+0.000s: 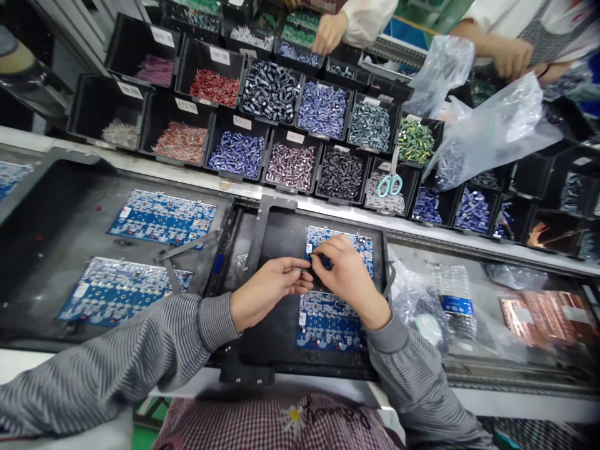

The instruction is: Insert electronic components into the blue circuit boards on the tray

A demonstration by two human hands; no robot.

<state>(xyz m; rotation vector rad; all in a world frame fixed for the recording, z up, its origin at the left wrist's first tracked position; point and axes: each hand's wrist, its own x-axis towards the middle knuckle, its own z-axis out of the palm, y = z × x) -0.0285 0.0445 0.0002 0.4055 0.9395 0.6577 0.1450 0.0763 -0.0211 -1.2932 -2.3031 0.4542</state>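
My right hand (344, 275) is over the upper blue circuit board (316, 234), its thumb and forefinger pinched on what looks like a small dark electronic component (312, 255). Close beside it, my left hand (269, 290) has its fingers partly curled, and something small and dark shows at the fingertips, too small to make out. Below my right hand lies a second blue circuit board (328, 325). Both boards rest in a black tray (276, 337), partly hidden by my hands.
Black bins of components stand behind a metal rail, including blue capacitors (237, 153) and red parts (214, 86). Scissors (390, 181) lie over one bin. Left, another tray holds two boards (164, 215). Plastic bags (497, 131) lie right. Co-workers' hands (330, 32) are opposite.
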